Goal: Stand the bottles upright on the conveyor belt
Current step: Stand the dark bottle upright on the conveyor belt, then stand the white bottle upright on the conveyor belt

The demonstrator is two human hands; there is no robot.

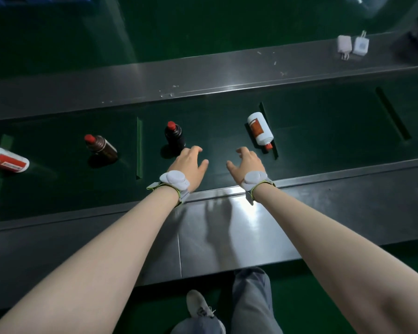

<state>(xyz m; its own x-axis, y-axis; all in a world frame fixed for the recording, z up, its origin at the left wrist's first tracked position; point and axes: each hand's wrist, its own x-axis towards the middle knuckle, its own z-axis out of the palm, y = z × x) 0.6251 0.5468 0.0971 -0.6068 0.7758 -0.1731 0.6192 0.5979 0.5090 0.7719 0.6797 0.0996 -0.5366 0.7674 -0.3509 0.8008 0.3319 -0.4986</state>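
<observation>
A dark green conveyor belt [323, 131] runs across the view. On it a white bottle [260, 130] with a red cap lies on its side, just right of my right hand [247, 165]. A dark bottle [175, 135] with a red cap stands upright just beyond my left hand [190, 165]. Further left a brown bottle [101, 147] with a red cap stands upright. At the left edge another white bottle [6, 159] with a red label is partly cut off. Both hands hover over the belt, fingers spread, holding nothing.
Steel side rails [203, 75] border the belt on the far and near sides. Two small white plug-like items [352, 47] rest on the far rail at the right. Raised green cleats [139, 150] cross the belt. My leg and shoe [200, 307] show below.
</observation>
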